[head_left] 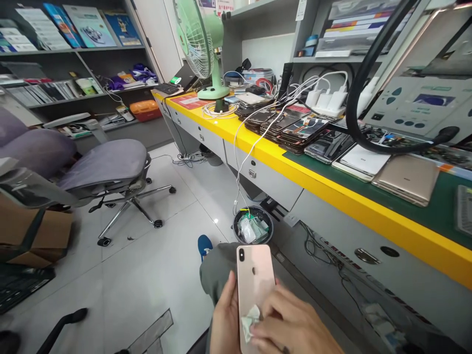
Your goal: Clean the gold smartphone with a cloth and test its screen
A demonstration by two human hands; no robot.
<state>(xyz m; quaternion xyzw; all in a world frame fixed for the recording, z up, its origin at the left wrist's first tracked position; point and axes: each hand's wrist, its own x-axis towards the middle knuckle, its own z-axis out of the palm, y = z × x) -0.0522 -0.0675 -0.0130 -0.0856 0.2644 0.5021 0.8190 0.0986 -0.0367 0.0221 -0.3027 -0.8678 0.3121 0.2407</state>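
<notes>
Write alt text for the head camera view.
A person's left hand holds a pale gold phone, back facing up, while the right hand presses a crumpled white wipe to it. Beyond, a yellow-edged workbench carries stacked phones and a green fan.

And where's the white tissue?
Low in the head view, just right of centre, the tissue is in the right hand, against the back of the phone.

Phone (255, 280) in the left hand (225, 314), beside the worktop (387, 221)
The right hand (295, 319) is over the phone's lower end, a tissue (250, 319) between it and the phone. Beyond, a bin (270, 229) stands on the floor (147, 275). On the worktop, a fan (214, 34) stands left of stacked devices (295, 132); a chair (110, 160) is farther left, before shelves (84, 50).
</notes>
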